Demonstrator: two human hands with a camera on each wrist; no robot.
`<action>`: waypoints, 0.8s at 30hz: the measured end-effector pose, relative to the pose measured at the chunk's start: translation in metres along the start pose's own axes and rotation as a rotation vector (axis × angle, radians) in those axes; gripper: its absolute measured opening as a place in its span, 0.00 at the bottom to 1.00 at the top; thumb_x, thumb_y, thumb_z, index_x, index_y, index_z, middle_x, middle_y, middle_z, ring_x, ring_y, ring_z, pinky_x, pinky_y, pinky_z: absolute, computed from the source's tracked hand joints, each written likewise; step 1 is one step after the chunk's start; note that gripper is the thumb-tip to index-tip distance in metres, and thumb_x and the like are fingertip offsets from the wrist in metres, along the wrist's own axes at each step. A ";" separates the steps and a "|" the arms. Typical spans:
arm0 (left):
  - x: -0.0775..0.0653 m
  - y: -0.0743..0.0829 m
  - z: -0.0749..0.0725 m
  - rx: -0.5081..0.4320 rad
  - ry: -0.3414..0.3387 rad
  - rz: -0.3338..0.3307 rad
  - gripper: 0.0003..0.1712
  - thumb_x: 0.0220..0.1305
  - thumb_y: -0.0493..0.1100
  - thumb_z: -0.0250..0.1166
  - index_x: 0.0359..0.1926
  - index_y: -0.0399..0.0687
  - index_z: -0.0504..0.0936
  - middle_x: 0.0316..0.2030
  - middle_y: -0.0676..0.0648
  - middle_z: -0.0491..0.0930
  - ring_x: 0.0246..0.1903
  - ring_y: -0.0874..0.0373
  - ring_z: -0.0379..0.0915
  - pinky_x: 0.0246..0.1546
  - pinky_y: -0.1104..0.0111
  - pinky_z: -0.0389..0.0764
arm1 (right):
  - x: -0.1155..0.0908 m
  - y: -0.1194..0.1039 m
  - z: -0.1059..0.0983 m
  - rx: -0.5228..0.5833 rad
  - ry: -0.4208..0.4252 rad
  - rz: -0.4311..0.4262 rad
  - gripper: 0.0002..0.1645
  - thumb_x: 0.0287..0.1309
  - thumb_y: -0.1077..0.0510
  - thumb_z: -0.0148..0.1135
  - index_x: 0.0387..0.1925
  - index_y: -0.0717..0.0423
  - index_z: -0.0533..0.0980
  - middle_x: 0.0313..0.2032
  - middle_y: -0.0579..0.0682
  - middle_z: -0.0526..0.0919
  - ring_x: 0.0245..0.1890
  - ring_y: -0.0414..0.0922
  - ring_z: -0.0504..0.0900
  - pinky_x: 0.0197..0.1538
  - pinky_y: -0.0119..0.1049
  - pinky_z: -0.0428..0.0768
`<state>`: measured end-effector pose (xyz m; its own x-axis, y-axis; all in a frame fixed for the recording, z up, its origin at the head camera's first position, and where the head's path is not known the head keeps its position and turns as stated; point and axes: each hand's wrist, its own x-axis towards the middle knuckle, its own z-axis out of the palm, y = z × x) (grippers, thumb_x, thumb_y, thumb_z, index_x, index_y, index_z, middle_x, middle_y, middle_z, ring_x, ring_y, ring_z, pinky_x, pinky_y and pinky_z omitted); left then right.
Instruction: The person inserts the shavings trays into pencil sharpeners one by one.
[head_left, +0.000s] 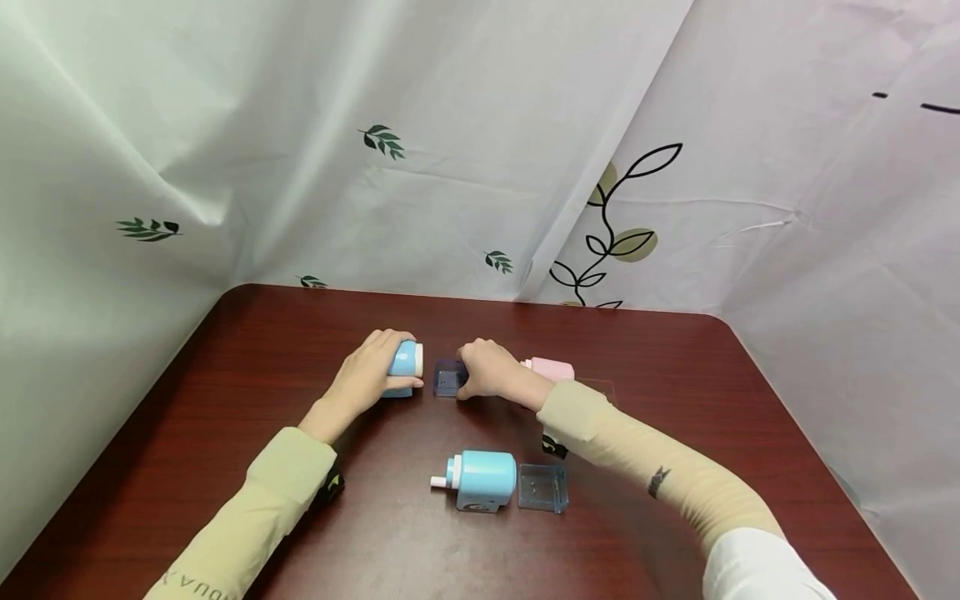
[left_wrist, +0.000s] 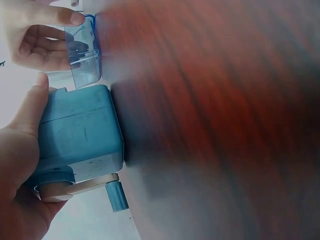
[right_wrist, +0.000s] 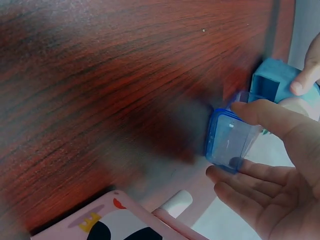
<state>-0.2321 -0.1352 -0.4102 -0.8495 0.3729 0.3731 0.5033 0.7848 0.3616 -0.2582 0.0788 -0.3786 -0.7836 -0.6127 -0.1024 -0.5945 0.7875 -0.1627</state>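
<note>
My left hand (head_left: pixel 362 377) grips a blue crank pencil sharpener (head_left: pixel 405 360) over its top, near the back of the table. In the left wrist view, the sharpener's crank handle (left_wrist: pixel 118 196) sticks out low beside the tabletop. The right wrist view shows an open slot (right_wrist: pixel 266 88) in its end. Just to its right, my right hand (head_left: pixel 489 367) pinches a clear bluish shavings drawer (right_wrist: pixel 227 137) between thumb and fingers. The drawer lies close to the table, in line with the sharpener and a small gap from it.
Nearer the front stands another blue sharpener (head_left: pixel 486 477), its clear drawer (head_left: pixel 543 487) beside it on the right. A pink sharpener (head_left: pixel 553 369) with a printed figure sits behind my right wrist, a faint clear drawer (head_left: pixel 602 388) next to it. White curtains (head_left: pixel 420 225) hang behind the table.
</note>
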 end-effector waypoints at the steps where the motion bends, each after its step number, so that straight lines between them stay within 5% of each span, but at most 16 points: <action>1: 0.000 0.000 0.000 0.002 -0.005 -0.001 0.36 0.43 0.56 0.72 0.51 0.45 0.70 0.41 0.45 0.72 0.40 0.53 0.63 0.32 0.57 0.76 | 0.000 0.000 0.001 -0.002 0.005 0.003 0.28 0.36 0.47 0.73 0.39 0.61 0.78 0.29 0.49 0.80 0.25 0.40 0.75 0.29 0.32 0.75; 24: 0.002 0.001 -0.002 0.104 -0.018 0.030 0.40 0.39 0.58 0.73 0.50 0.43 0.70 0.42 0.44 0.73 0.39 0.52 0.66 0.31 0.57 0.78 | 0.006 -0.001 0.001 0.000 0.028 0.017 0.26 0.34 0.48 0.73 0.35 0.60 0.78 0.26 0.48 0.79 0.22 0.40 0.74 0.26 0.31 0.74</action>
<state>-0.2327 -0.1351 -0.4074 -0.8374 0.4052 0.3670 0.5105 0.8197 0.2598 -0.2615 0.0742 -0.3802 -0.7983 -0.5972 -0.0779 -0.5810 0.7978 -0.1611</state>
